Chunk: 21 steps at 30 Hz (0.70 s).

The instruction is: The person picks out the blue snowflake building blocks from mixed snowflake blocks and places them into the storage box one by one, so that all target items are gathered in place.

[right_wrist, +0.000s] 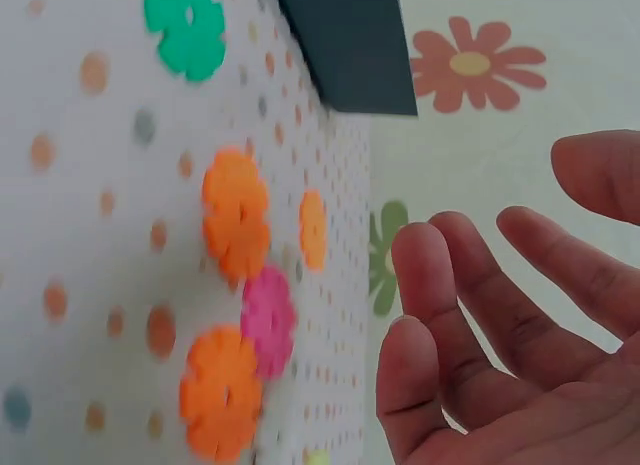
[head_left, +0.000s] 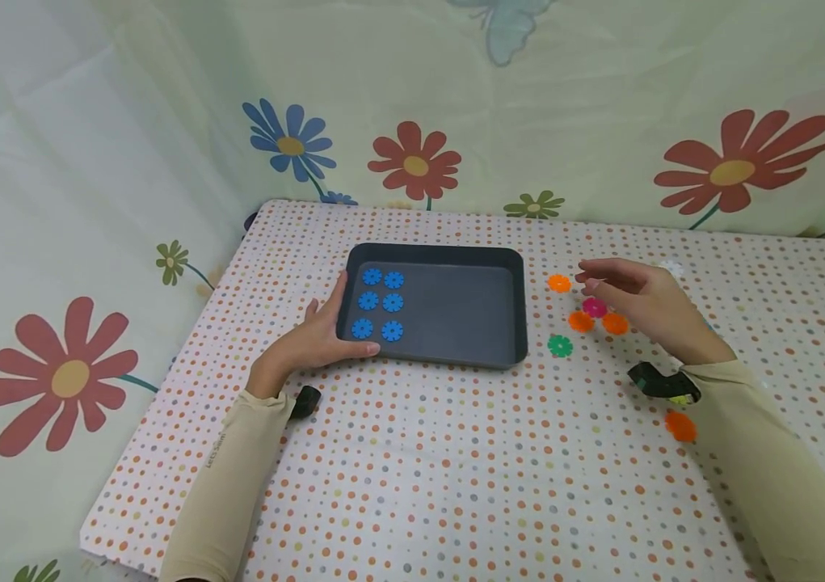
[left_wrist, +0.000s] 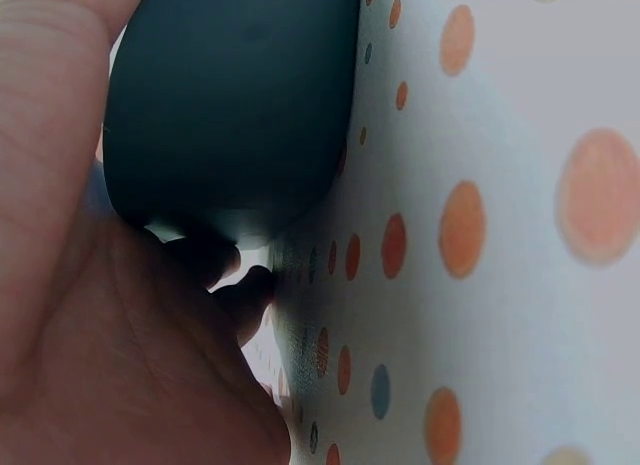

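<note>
A dark grey rectangular tray point(head_left: 459, 311) lies on the table, with several blue notched plastic discs point(head_left: 393, 302) in two columns at its left end. My left hand point(head_left: 313, 338) grips the tray's near left corner, thumb over the near rim and fingers along the left side. To the right of the tray, my right hand point(head_left: 637, 295) hovers over loose discs, fingers loosely bent and nothing between them. Beneath and beside it lie a pink disc point(head_left: 595, 307), several orange discs point(head_left: 581, 322) and a green disc point(head_left: 560, 346). The right wrist view shows its fingertips apart from the discs.
The table point(head_left: 412, 485) wears a white cover with coloured dots. Another orange disc point(head_left: 681, 426) lies beside the right sleeve, and a white disc point(head_left: 671, 268) shows behind the right hand. A flower-printed curtain point(head_left: 565, 105) hangs along the table's far edge and left side.
</note>
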### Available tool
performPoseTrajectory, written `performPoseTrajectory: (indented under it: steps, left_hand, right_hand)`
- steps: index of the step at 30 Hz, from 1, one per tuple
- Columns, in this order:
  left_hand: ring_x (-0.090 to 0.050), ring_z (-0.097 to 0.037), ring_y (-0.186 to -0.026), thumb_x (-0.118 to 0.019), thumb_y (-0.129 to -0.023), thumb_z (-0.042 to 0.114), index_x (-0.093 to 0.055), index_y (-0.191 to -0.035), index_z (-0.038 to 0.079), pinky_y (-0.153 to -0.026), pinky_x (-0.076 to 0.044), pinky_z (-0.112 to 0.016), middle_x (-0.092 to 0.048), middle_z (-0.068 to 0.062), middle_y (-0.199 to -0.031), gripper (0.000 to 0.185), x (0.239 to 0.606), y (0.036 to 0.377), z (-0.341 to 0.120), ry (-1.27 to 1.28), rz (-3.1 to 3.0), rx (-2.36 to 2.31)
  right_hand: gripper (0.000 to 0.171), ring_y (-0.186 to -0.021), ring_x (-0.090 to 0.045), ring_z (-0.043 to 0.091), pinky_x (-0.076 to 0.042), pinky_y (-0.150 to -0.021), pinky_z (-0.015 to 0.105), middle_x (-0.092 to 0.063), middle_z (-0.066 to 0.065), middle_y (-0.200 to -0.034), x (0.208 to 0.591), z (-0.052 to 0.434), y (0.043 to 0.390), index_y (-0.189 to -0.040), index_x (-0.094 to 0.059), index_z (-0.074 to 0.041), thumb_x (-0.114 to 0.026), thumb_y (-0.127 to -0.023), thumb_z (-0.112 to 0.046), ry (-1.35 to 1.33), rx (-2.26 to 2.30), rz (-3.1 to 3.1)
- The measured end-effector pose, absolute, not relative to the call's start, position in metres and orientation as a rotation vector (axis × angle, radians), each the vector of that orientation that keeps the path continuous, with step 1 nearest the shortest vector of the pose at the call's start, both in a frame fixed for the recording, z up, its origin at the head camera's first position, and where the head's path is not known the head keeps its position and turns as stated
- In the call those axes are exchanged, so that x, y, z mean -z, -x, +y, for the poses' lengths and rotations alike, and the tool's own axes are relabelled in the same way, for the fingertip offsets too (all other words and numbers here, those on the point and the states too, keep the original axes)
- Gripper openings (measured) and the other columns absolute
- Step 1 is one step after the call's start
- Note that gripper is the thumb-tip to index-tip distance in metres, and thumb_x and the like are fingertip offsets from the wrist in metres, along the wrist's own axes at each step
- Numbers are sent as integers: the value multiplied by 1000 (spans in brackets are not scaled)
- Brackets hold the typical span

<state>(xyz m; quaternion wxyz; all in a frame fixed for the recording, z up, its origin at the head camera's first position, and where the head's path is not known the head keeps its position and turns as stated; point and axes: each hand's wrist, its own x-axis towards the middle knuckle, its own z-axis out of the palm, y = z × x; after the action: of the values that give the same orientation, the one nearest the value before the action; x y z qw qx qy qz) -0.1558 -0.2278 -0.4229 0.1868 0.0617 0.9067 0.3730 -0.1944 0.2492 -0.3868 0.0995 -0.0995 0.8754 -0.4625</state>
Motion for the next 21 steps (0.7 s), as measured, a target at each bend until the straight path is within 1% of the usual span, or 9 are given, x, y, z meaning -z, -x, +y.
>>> performPoseTrajectory:
  steps: [2, 4, 9, 11, 15, 17, 19, 21]
  left_hand:
    - [21, -46, -158, -83, -82, 67, 20, -169, 37, -122, -7, -74, 9, 2, -179, 138, 423, 156, -227, -156, 2546, -1048]
    - [21, -45, -158, -83, -82, 68, 20, -169, 39, -121, -10, -75, 9, 3, -178, 138, 422, 155, -227, -135, 2540, -1046]
    - [22, -45, -158, -83, -82, 69, 20, -169, 39, -121, -10, -76, 10, 4, -178, 138, 420, 156, -226, -126, 2532, -1036]
    - [22, -45, -158, -83, -82, 69, 20, -168, 40, -121, -10, -76, 10, 4, -178, 138, 419, 156, -226, -127, 2529, -1035]
    - [22, -45, -158, -83, -82, 69, 21, -168, 42, -120, -10, -76, 11, 5, -178, 137, 419, 156, -226, -124, 2531, -1032]
    - [23, -45, -158, -83, -83, 68, 22, -167, 41, -121, -10, -75, 12, 6, -178, 137, 420, 156, -227, -128, 2533, -1034]
    - [23, -45, -158, -83, -83, 68, 22, -167, 41, -121, -10, -75, 13, 6, -178, 137, 420, 156, -227, -126, 2530, -1035]
    - [23, -45, -158, -83, -83, 67, 22, -168, 41, -121, -10, -75, 13, 7, -177, 137, 421, 155, -227, -125, 2528, -1039]
  right_hand:
    - [55, -117, -61, 15, -49, -86, 10, -58, 19, -150, 388, 255, 193, -156, -53, -5, -61, -112, -36, 270, 1339, 2612]
    - [56, -116, -58, 10, -47, -85, 8, -57, 20, -151, 390, 262, 193, -157, -52, -5, -60, -112, -37, 250, 1313, 2630]
    - [59, -108, -54, -6, -44, -82, 7, -57, 21, -151, 395, 283, 190, -159, -51, -5, -60, -112, -39, 211, 1269, 2659]
    - [59, -106, -54, -8, -44, -81, 6, -57, 22, -151, 397, 292, 187, -159, -50, -6, -60, -112, -40, 180, 1250, 2669]
    - [60, -104, -52, -6, -45, -78, 7, -56, 25, -149, 400, 307, 184, -159, -50, -5, -59, -112, -41, 129, 1206, 2700]
    - [59, -105, -51, -2, -46, -76, 7, -56, 26, -149, 402, 313, 184, -157, -51, -4, -59, -112, -41, 112, 1191, 2723]
    - [57, -107, -50, 4, -46, -75, 6, -55, 27, -148, 404, 320, 183, -155, -52, -1, -58, -112, -39, 107, 1171, 2750]
    - [56, -110, -51, 12, -44, -73, 6, -55, 29, -147, 406, 327, 182, -153, -53, 1, -58, -112, -36, 98, 1145, 2777]
